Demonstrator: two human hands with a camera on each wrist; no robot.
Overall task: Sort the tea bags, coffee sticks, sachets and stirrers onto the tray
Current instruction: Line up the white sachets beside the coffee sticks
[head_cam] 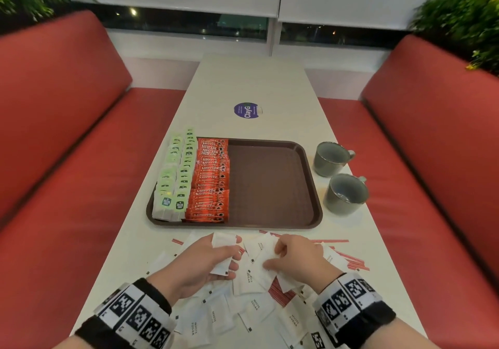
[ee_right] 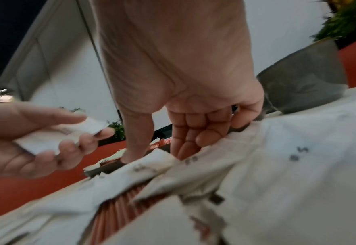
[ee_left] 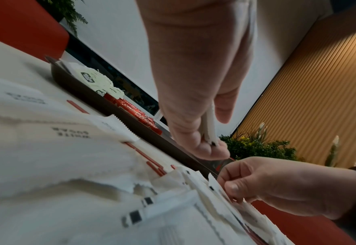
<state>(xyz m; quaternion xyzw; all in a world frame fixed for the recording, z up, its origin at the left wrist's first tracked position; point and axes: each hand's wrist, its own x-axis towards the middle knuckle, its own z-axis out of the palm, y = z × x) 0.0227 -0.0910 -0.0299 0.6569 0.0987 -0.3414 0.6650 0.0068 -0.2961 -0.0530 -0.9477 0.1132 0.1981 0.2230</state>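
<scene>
From the head view, the left hand holds a small stack of white sugar sachets, fingers curled round it. The right hand pinches one more sachet from the loose pile on the worktop. The tray has tea bags and coffee sticks at its left; the rest is bare. Red stirrers lie under and beside the pile.

From the left wrist view, the stack's thin edges show between thumb and fingers.

From the right wrist view, the fingertips press on a sachet's edge.

I think the sachets are light, soft and a bit slippery, so they are best pinched by the flat edges and squared up in a neat stack
</scene>
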